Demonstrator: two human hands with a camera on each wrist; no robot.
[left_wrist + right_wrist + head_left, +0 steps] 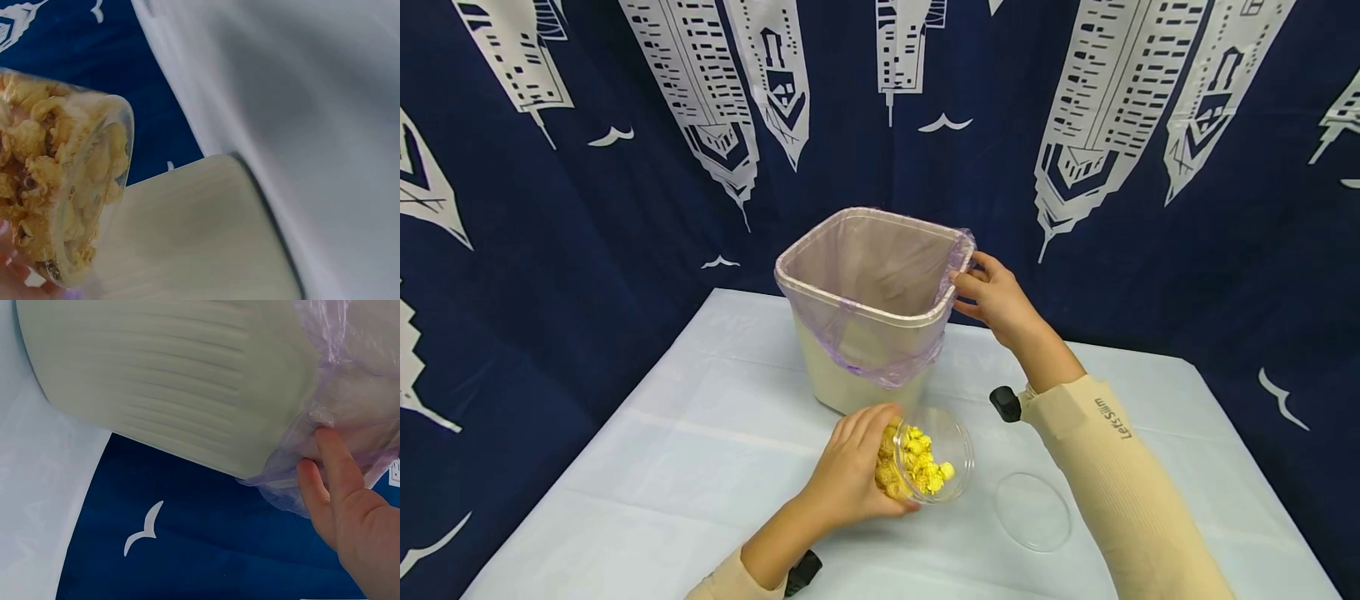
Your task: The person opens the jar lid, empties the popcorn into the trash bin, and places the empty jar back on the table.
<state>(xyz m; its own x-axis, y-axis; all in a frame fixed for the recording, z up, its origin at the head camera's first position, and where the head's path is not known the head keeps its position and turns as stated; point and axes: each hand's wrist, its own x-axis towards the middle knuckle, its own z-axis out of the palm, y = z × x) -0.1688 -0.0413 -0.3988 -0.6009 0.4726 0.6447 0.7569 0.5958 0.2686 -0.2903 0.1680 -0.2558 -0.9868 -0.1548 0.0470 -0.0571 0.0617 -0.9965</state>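
My left hand (pixel 850 471) grips a clear plastic jar (pixel 951 442) from its left side. The jar is tipped with its open mouth to the right, and yellow popcorn (pixel 925 458) lies in it; the left wrist view shows the popcorn (pixel 37 150) through the wall. Behind it stands a cream trash bin (pixel 827 358), lined with a thin purple trash bag (pixel 880 333) folded over the rim. At the bin's right corner my right hand (pixel 996 300) pinches the lined rim, thumb on the inner side and fingers outside. In the right wrist view, fingers (pixel 337 462) press against the bag.
A clear round lid (pixel 1033 512) lies on the white-covered table (pixel 662 467), right of the jar. Behind the table hangs a dark blue curtain (pixel 850 150) with white building prints. The bin stands near the table's far edge.
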